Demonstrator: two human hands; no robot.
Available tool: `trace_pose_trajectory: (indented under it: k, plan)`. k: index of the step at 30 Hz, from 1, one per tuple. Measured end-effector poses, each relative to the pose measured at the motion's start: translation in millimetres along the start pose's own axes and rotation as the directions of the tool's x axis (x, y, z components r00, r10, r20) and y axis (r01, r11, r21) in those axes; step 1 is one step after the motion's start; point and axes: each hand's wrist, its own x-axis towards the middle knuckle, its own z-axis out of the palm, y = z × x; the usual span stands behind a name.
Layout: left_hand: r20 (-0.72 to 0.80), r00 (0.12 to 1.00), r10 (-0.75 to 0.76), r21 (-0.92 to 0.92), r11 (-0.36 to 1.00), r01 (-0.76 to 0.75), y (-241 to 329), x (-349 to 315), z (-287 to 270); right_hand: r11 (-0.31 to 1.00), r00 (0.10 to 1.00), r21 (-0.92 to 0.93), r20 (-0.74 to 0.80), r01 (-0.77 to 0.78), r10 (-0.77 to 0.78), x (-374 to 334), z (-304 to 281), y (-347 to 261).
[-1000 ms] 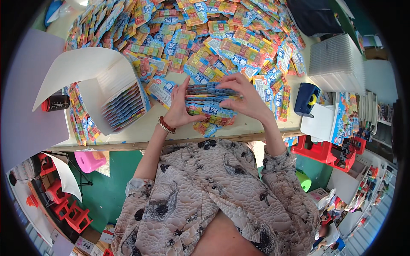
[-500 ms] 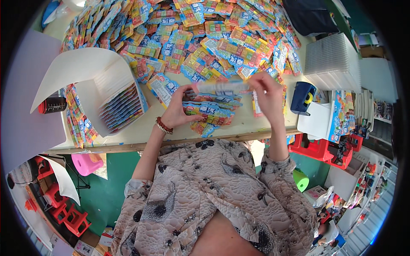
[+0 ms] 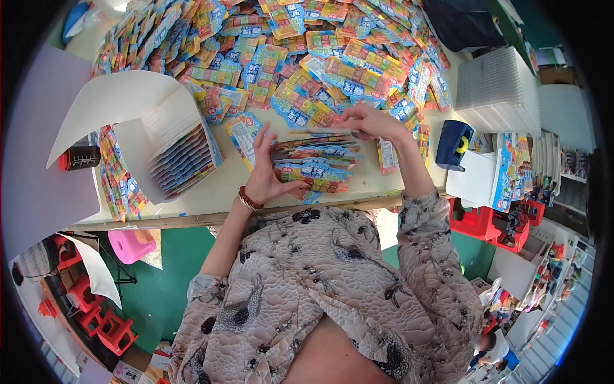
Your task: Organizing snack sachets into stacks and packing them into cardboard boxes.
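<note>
A row of colourful blister packs [image 3: 314,174], each with coloured squares and a wavy blue edge, stands close together on the table in front of me. My left hand [image 3: 263,171] is at the row's left end, its fingers spread and raised, the thumb against the nearest pack. At the far side, my right hand [image 3: 372,121] has its fingers closed on the upper right edge of one pack [image 3: 320,131], seen almost edge-on. Under the row's near side, part of another pack lies on the table. Another pack [image 3: 244,136] lies beyond my left hand.
A big heap of similar packs [image 3: 262,70] covers the far table. Left stands a white box [image 3: 137,144] holding a row of packs, near a dark cup [image 3: 82,157]. To the right are a blue tape dispenser [image 3: 453,146] and a stack of clear trays [image 3: 497,89].
The pack between my hands has come down from above the row to its far side. My right hand has moved left and turned; my left fingers have spread.
</note>
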Motion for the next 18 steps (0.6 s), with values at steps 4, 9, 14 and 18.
trace_pose_trajectory:
  k: [4,9,14,18]
  plan:
    - [0.083,0.996,0.014,0.175,0.984,-0.029,8,16,-7,0.929,0.993,-0.352,0.065,0.117,-0.100,14,6,23]
    - [0.227,0.967,-0.117,0.236,0.970,0.063,11,27,-17,0.629,0.780,-0.691,-0.149,0.357,-0.607,1,12,34]
    - [0.275,0.954,-0.119,0.417,0.909,-0.007,12,39,-18,0.810,0.361,-0.521,-0.725,0.269,-0.586,-61,69,31]
    - [0.281,0.935,-0.215,0.236,0.960,0.150,6,54,-9,0.548,0.631,-0.713,-0.190,0.438,-0.752,-93,139,31]
